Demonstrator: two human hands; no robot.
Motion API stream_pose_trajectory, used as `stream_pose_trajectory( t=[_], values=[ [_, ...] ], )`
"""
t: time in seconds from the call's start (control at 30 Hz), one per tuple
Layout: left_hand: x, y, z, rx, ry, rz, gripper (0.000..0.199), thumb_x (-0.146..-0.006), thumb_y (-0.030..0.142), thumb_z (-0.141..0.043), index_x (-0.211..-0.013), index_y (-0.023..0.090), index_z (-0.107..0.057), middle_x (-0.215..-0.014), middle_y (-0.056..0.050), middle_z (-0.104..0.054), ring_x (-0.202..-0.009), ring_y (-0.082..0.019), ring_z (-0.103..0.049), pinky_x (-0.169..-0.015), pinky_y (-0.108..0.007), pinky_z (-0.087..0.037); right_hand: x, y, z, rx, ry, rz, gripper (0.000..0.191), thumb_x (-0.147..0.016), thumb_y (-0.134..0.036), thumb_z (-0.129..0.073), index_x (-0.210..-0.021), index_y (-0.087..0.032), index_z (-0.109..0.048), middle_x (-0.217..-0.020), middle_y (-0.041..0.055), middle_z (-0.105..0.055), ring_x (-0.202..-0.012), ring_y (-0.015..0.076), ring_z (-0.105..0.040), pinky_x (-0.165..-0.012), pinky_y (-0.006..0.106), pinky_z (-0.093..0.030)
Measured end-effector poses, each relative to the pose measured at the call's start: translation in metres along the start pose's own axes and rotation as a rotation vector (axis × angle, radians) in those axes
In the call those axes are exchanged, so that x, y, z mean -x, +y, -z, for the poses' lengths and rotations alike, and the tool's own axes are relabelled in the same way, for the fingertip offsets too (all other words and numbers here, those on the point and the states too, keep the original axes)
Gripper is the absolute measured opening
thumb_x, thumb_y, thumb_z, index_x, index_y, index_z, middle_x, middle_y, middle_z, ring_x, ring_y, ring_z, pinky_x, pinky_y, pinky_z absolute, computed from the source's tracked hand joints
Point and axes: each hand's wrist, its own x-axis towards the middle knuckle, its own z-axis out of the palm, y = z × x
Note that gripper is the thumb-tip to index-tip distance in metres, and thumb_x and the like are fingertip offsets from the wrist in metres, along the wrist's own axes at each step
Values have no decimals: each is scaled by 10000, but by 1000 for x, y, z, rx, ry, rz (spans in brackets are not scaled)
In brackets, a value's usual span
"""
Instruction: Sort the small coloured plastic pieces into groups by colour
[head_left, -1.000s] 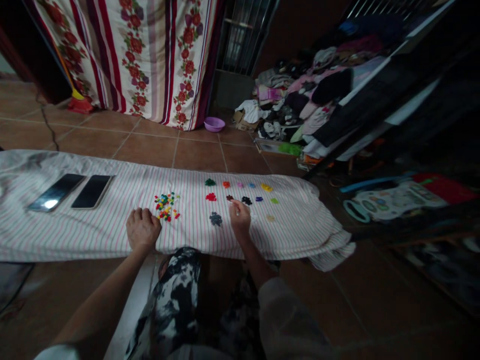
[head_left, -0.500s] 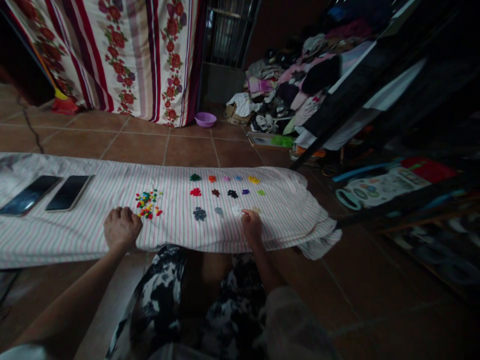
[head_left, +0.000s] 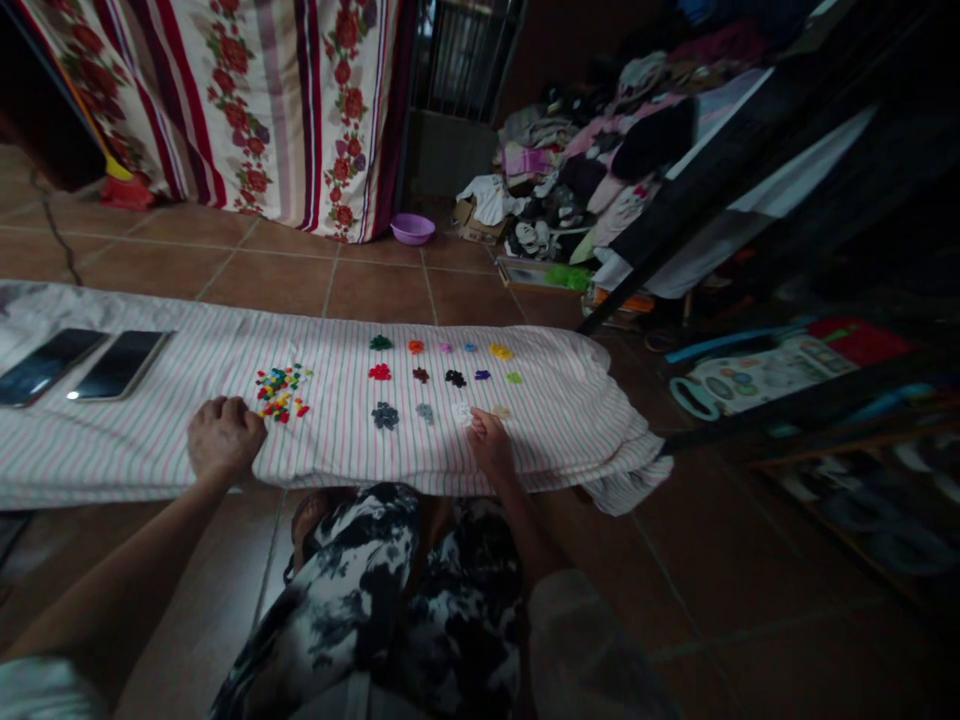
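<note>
My left hand (head_left: 226,437) rests in a closed fist on the striped cloth, just left of a mixed heap of small coloured pieces (head_left: 281,392). Its palm is hidden, so whether it holds anything cannot be seen. At the small white pile (head_left: 461,411), the fingers of my right hand (head_left: 489,440) are pinched together; what is between them is too small to make out. A beige pile (head_left: 501,411) lies just right of those fingers. Light grey pieces (head_left: 425,413) and dark grey pieces (head_left: 385,416) sit to the left in the same row.
Two rows of single-colour piles lie farther back, among them green (head_left: 381,343), red (head_left: 379,372), black (head_left: 455,378) and yellow (head_left: 501,351). Two phones (head_left: 120,366) lie at the left of the cloth (head_left: 337,450). Beyond it, a purple basin (head_left: 412,229) stands on the tiled floor.
The view has shifted slightly, so the cloth and piles appear a little higher and farther left. My right hand stays at the white pile; my left fist still rests beside the mixed heap.
</note>
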Motion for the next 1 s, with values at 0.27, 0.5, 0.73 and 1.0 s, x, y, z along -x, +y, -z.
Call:
stream_pose_trajectory(
  t=[0.27,0.5,0.73,1.0],
  values=[
    [2,0,1,-45,8,-17,293,-852,265,-436,-980,83,-627,-1063,-182,-634,-1048,-301,-559,-932,-453,-440,-4,-4,-4,63,42,-35,343,-822,-215,-443,-1046,-168,-699,-991,111,-681,-880,213,-648,-843,369,-554],
    [1,-4,-2,-41,-16,-32,323,-866,272,-426,-1004,65,-632,-1071,-200,-632,-1053,-304,-562,-928,-454,-427,-7,-2,-7,45,93,-6,354,-788,-217,-451,-1027,-170,-708,-924,96,-690,-838,215,-634,-822,368,-549],
    [2,-3,-5,-42,-10,4,329,-873,287,-376,-998,119,-629,-1084,-192,-627,-1063,-306,-545,-937,-453,-408,-6,-1,-7,100,292,60,292,-782,-256,-448,-915,-180,-697,-866,98,-678,-853,237,-607,-851,413,-533],
    [1,-2,-7,24,18,4,342,-878,266,-388,-1041,91,-633,-1162,-220,-616,-1166,-328,-523,-986,-469,-397,-12,-82,-41,8,328,123,303,-868,-320,-473,-994,-164,-700,-880,82,-612,-735,187,-572,-752,352,-529]
  ],
)
